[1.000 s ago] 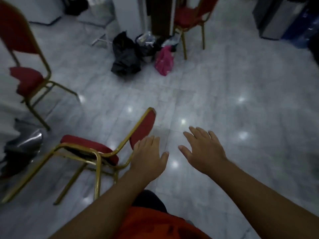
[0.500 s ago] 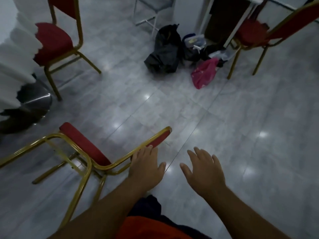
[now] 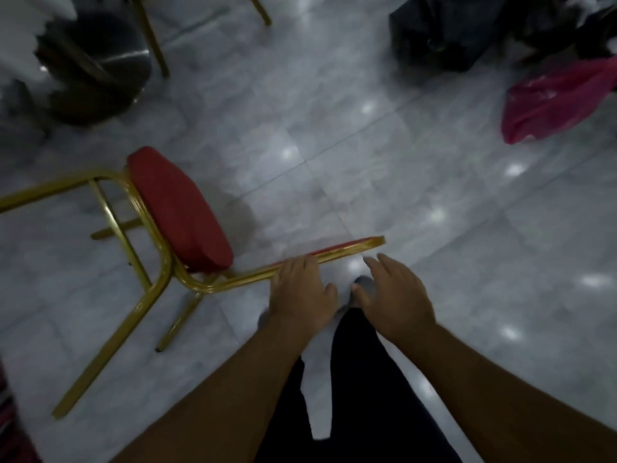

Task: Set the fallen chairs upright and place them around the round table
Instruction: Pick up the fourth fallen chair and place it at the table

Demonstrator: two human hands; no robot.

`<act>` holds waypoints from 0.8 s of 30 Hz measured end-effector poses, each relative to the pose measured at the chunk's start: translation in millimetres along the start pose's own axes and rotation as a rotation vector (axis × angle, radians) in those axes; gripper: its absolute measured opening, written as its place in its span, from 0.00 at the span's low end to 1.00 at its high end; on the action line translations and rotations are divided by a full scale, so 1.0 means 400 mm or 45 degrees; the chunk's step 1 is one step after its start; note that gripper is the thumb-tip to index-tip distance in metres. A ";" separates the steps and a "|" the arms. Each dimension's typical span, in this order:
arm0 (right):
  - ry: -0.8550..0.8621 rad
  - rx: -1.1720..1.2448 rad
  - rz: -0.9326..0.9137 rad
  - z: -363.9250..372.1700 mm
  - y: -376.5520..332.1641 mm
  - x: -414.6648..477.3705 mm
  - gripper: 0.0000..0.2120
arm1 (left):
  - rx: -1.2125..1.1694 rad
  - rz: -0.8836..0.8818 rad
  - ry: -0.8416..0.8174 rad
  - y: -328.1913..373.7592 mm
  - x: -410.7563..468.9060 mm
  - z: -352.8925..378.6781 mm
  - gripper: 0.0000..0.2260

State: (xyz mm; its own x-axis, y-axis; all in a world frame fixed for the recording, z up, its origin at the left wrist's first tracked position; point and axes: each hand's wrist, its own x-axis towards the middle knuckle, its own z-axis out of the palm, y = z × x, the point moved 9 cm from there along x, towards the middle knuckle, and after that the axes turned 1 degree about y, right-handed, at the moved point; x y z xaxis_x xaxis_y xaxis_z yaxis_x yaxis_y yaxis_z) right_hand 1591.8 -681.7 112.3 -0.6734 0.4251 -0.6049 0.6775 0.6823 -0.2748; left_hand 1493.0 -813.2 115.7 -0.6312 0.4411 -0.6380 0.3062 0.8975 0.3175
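The fallen chair (image 3: 180, 208) has a red seat and a gold metal frame. It lies on its side on the grey tiled floor, legs pointing left and backrest edge-on towards me. My left hand (image 3: 300, 289) is on the backrest's upper gold rail, fingers curled over it and thumb held apart. My right hand (image 3: 390, 292) hovers just right of it, near the backrest's top end. Its fingers are spread, it holds nothing, and it is clear of the chair.
The round table's shiny metal base (image 3: 96, 61) and white cloth (image 3: 20, 28) are at the top left. Beside them are the gold legs of an upright chair (image 3: 150, 45). A black bag (image 3: 440, 28) and a pink bag (image 3: 561, 101) lie at the top right. My legs stand below my hands.
I have stepped closer and bent over the fallen chair, so it now fills the left of the view. My left hand has come down onto the backrest rail. My right hand has moved up beside it.
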 end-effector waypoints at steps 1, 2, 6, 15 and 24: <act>-0.039 0.023 0.002 0.022 0.018 0.048 0.31 | -0.007 -0.048 0.005 -0.006 0.038 0.029 0.23; -0.059 0.068 0.010 0.040 0.039 0.094 0.31 | -0.012 -0.091 0.020 -0.011 0.078 0.058 0.23; -0.044 0.119 -0.031 0.113 0.134 0.270 0.30 | 0.019 -0.155 0.056 -0.019 0.247 0.196 0.25; -0.226 -0.077 -0.452 0.319 0.243 0.548 0.28 | 0.056 -0.129 0.163 -0.078 0.452 0.427 0.22; -0.299 -0.101 -0.737 0.307 0.228 0.591 0.24 | 0.069 0.067 0.307 -0.056 0.486 0.401 0.21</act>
State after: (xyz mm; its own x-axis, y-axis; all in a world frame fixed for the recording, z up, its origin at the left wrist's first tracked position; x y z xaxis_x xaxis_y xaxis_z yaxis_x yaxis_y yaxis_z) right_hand 1531.0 -592.1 -147.6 -0.8354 -0.1620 -0.5252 0.1928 0.8085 -0.5560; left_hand 1477.6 -746.8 -128.1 -0.7631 0.4792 -0.4338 0.3769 0.8751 0.3037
